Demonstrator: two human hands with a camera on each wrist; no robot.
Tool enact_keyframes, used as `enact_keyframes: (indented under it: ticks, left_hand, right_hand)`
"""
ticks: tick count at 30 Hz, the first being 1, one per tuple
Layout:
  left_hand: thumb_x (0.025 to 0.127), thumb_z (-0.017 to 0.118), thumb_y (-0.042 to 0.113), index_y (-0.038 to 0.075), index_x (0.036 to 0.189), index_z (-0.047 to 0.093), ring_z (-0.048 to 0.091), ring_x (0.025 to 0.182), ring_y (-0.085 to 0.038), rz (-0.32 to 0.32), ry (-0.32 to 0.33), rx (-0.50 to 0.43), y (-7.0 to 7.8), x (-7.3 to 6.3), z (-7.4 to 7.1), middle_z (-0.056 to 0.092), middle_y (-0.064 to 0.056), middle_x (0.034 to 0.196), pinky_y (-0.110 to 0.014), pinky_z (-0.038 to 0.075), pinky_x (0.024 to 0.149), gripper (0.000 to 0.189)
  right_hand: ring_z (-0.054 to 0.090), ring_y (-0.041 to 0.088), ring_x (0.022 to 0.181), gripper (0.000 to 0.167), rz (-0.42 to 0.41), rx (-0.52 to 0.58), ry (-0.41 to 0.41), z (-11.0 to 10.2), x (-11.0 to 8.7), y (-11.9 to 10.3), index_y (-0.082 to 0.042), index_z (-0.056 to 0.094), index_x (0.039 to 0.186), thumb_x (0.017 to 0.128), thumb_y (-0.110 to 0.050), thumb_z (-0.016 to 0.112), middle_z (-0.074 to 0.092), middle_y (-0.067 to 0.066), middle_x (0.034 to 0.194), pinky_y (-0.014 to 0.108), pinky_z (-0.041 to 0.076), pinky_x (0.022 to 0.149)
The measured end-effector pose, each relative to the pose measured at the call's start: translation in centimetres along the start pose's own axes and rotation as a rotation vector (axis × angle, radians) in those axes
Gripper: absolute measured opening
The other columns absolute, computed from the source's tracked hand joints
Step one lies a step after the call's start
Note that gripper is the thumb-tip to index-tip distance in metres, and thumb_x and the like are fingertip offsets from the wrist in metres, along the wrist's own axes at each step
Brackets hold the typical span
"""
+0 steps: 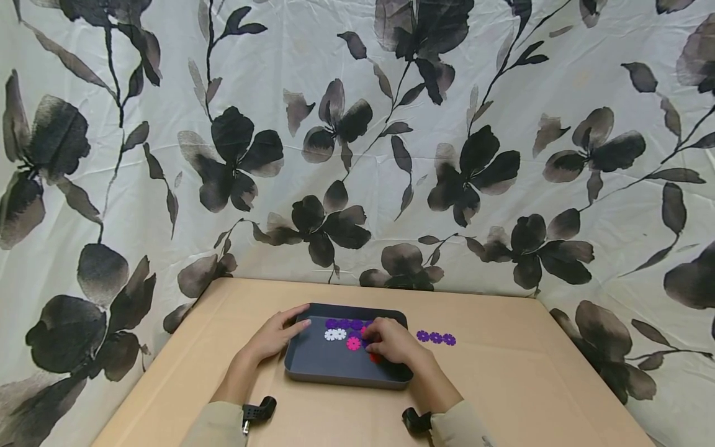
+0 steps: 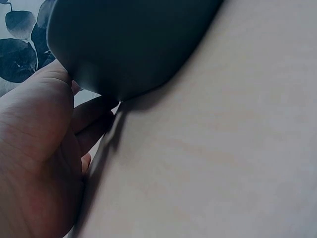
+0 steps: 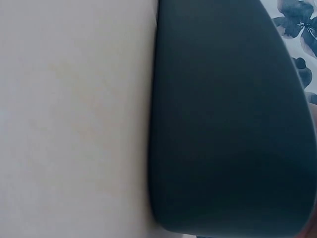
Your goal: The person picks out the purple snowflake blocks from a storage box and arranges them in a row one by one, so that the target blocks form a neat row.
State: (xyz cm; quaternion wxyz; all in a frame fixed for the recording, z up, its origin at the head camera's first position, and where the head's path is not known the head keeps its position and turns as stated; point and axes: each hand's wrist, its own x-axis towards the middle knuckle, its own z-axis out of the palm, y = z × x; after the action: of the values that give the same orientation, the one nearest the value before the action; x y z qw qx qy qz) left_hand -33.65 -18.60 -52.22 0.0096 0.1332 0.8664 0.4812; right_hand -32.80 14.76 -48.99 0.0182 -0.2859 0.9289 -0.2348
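Note:
A dark grey rectangular tray [image 1: 335,364] lies on the table with several flower-shaped pieces in it. Purple flower pieces [image 1: 343,324] form a line at the back, two white flower pieces [image 1: 335,334] sit in front of them, and a pink flower piece [image 1: 353,344] is close by. At the tray's left end my left hand [image 1: 272,334] grips the rim, thumb over the inside and fingers along the outer wall. My right hand [image 1: 392,343] reaches over the right side, its bent fingertips among purple and red pieces; I cannot tell whether they pinch one.
Three purple flower pieces [image 1: 436,338] lie in a row on the table [image 1: 503,372], right of the tray. Behind the table's far edge hangs a white cloth [image 1: 268,74] with dark flowers. Each wrist carries a black camera on a strap.

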Motion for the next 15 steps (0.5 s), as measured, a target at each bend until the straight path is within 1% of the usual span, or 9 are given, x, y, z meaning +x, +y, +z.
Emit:
enact_keyframes:
  ticks: [5,9,11,15]
  left_hand:
    - [0.098,0.064,0.058,0.028,0.155,0.052,0.035,0.154,-0.039,0.000,0.004,0.009,0.01,-0.02,-0.03,0.046,-0.009,0.162,-0.065,0.024,0.126,0.066]
    - [0.098,0.064,0.059,0.028,0.155,0.052,0.035,0.154,-0.039,0.001,0.006,0.009,0.01,0.00,-0.08,0.046,-0.009,0.162,-0.066,0.023,0.125,0.066]
    - [0.098,0.064,0.059,0.028,0.155,0.051,0.035,0.154,-0.039,0.003,0.002,0.005,0.03,0.00,-0.07,0.046,-0.009,0.162,-0.066,0.023,0.125,0.066]
    - [0.097,0.065,0.059,0.028,0.155,0.052,0.035,0.155,-0.038,0.000,-0.004,-0.003,0.07,-0.05,-0.02,0.046,-0.009,0.162,-0.065,0.023,0.126,0.067]
  right_hand:
    - [0.061,0.010,0.087,0.018,0.008,0.027,-0.004,0.05,0.01,0.02,-0.011,0.079,0.110,0.091,-0.012,0.081,0.072,-0.001,0.099,0.031,0.058,0.083]
    - [0.060,0.010,0.086,0.018,0.013,0.042,-0.006,0.03,-0.06,0.01,-0.012,0.079,0.109,0.091,-0.010,0.080,0.071,-0.001,0.099,0.031,0.057,0.082]
    - [0.059,0.011,0.086,0.016,0.013,0.050,-0.004,0.00,-0.11,-0.02,-0.012,0.078,0.107,0.091,-0.010,0.081,0.070,-0.002,0.097,0.030,0.056,0.081]
    - [0.056,0.011,0.082,0.015,0.022,0.066,0.015,-0.08,-0.21,-0.09,-0.015,0.076,0.102,0.089,-0.010,0.083,0.066,-0.003,0.094,0.027,0.052,0.075]
